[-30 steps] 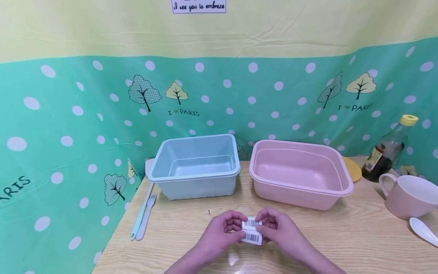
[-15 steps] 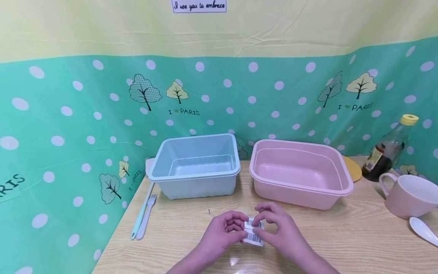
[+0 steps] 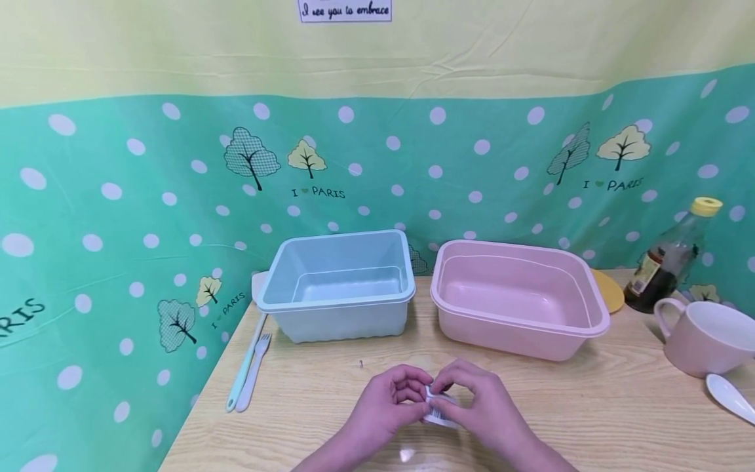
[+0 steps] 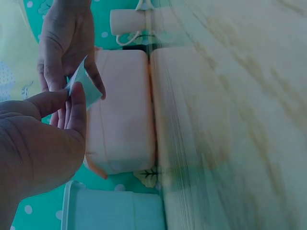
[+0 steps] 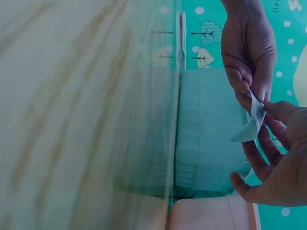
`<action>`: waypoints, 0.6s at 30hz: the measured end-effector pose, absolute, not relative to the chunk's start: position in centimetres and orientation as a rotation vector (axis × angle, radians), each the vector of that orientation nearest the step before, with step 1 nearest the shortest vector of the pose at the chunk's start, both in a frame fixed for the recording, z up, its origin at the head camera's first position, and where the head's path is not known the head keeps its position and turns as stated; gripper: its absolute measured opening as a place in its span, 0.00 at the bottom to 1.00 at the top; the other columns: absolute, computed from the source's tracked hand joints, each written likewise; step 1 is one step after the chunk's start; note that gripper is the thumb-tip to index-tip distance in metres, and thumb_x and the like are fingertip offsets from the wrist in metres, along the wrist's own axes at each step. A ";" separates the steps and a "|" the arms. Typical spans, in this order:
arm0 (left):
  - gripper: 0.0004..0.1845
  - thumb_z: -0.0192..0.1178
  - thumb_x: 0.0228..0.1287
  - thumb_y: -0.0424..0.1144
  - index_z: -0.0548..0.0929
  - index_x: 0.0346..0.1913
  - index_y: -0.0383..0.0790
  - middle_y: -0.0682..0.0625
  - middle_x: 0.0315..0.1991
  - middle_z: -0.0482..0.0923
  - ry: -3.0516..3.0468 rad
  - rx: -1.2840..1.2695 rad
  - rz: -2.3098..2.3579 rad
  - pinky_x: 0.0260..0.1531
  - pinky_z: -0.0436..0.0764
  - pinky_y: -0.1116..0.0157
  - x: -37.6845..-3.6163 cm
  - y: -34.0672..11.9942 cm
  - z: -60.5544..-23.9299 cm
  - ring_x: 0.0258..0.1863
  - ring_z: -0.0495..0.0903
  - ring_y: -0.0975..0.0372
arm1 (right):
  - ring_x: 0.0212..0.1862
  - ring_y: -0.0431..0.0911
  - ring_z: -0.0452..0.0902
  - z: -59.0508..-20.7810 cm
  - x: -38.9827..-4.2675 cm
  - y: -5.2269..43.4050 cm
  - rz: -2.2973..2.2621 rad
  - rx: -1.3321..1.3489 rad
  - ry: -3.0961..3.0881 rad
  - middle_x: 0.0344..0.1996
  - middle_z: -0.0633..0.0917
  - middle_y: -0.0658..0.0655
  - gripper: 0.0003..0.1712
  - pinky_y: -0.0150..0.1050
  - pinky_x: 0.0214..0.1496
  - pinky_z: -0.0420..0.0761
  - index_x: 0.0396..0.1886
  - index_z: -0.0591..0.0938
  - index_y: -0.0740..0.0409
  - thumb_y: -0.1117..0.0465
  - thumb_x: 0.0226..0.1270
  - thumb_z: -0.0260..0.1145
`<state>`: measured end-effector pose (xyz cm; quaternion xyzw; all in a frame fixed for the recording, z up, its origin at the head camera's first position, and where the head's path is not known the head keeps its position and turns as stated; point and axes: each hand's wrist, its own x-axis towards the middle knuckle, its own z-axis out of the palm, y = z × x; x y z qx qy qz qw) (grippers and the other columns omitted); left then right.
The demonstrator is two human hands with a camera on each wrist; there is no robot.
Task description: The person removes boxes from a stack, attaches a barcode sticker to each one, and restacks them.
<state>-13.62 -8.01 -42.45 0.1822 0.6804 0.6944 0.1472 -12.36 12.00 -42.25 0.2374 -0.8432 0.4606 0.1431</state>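
Note:
Both hands hold a small white barcode label [image 3: 440,421] just above the table, in front of the two basins. My left hand [image 3: 389,408] pinches its left side between thumb and fingers. On the opposite side, the thumb and index finger of my right hand [image 3: 485,405] pinch the label near its upper part. The label bends between them, and most of its printed bars are covered by fingers. From the left wrist view, the pale back of the label [image 4: 88,87] shows between the fingertips. In the right wrist view, the label [image 5: 251,128] looks creased, with one corner sticking out.
Behind the hands stand a blue basin [image 3: 342,321] and a pink basin [image 3: 507,337]. A fork [image 3: 253,373] and a pale-green-handled utensil [image 3: 238,380] lie left. At right are a sauce bottle [image 3: 666,269], pink mug [image 3: 704,344], white spoon [image 3: 731,396] and yellow disc [image 3: 609,292].
My right fingers first loosened and rose off the label, then came back down and pinched it nearer the left fingertips. The label went from flat to bent. The left hand stays nearly in place.

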 end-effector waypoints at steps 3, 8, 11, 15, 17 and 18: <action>0.17 0.66 0.57 0.21 0.80 0.50 0.32 0.47 0.39 0.83 1.972 0.552 1.983 0.36 0.83 0.72 -13.5 -7.9 -42.5 0.37 0.83 0.64 | 0.39 0.35 0.81 -42.3 -12.3 12.0 1.335 0.687 -2.416 0.35 0.83 0.35 0.15 0.40 0.47 0.82 0.33 0.84 0.38 0.64 0.56 0.79; 0.17 0.67 0.58 0.22 0.80 0.50 0.32 0.48 0.39 0.82 1.964 0.569 1.984 0.35 0.83 0.72 -13.4 -7.9 -42.5 0.37 0.83 0.64 | 0.37 0.34 0.80 -42.4 -12.3 11.9 1.320 0.678 -2.402 0.34 0.82 0.34 0.17 0.39 0.44 0.82 0.32 0.84 0.38 0.67 0.56 0.78; 0.17 0.67 0.58 0.22 0.79 0.50 0.32 0.47 0.39 0.82 1.960 0.569 1.993 0.36 0.83 0.72 -13.4 -7.9 -42.5 0.38 0.83 0.64 | 0.36 0.34 0.80 -42.4 -12.2 11.9 1.302 0.698 -2.369 0.33 0.82 0.34 0.16 0.39 0.42 0.83 0.31 0.85 0.39 0.68 0.56 0.78; 0.17 0.67 0.58 0.22 0.79 0.50 0.32 0.48 0.39 0.82 1.956 0.560 1.990 0.37 0.83 0.72 -13.4 -7.9 -42.5 0.38 0.82 0.63 | 0.35 0.34 0.80 -42.4 -12.2 11.9 1.304 0.699 -2.343 0.33 0.82 0.34 0.18 0.36 0.41 0.83 0.31 0.85 0.40 0.71 0.55 0.76; 0.18 0.67 0.57 0.22 0.79 0.50 0.31 0.47 0.39 0.82 1.953 0.549 1.992 0.37 0.83 0.72 -13.4 -7.9 -42.5 0.38 0.82 0.64 | 0.35 0.34 0.80 -42.3 -12.1 11.9 1.318 0.666 -2.353 0.33 0.82 0.34 0.19 0.36 0.41 0.83 0.30 0.85 0.40 0.72 0.55 0.76; 0.18 0.67 0.57 0.21 0.78 0.51 0.31 0.47 0.39 0.82 1.953 0.540 1.991 0.37 0.83 0.72 -13.4 -7.8 -42.5 0.38 0.82 0.64 | 0.35 0.34 0.80 -42.3 -12.1 11.9 1.323 0.645 -2.362 0.32 0.82 0.34 0.19 0.36 0.41 0.83 0.30 0.85 0.40 0.73 0.56 0.75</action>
